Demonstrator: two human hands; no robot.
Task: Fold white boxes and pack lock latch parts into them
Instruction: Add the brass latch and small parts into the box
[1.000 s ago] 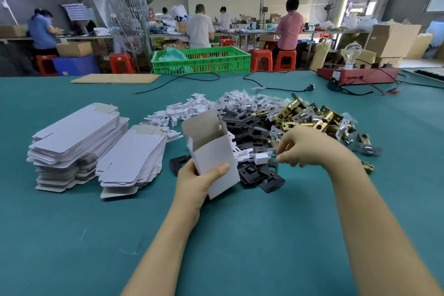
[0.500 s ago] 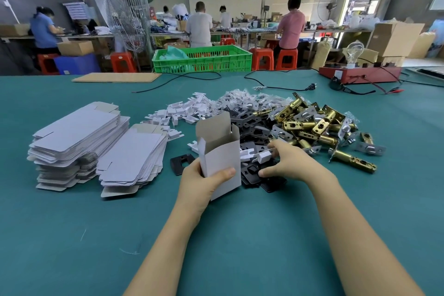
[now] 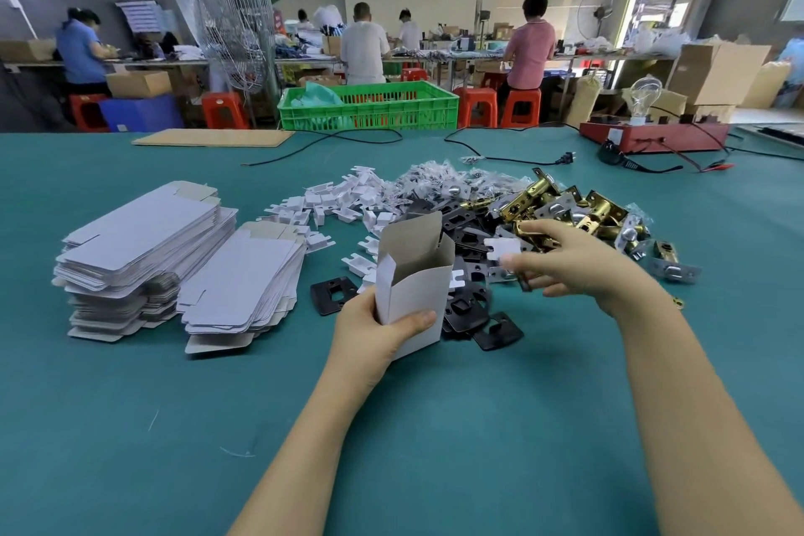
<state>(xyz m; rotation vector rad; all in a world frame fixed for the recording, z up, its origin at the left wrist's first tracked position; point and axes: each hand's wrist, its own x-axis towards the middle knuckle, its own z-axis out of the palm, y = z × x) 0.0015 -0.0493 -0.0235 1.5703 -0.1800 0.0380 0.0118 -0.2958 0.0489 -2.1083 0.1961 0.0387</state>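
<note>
My left hand (image 3: 377,329) still gripping the upright open white box (image 3: 413,287) just before the parts pile (image 3: 500,222), my right hand (image 3: 570,259) now lifting off the pile, pinching a white card insert (image 3: 502,249) right of the box's mouth, above the table (image 3: 130,426)

My left grip (image 3: 374,329) holds a white box (image 3: 415,292), grey-brown inside. The bench (image 3: 130,426) is teal; the plates (image 3: 467,309) black, the latches (image 3: 561,209) brass-gold, the crate (image 3: 370,107) green.
</note>
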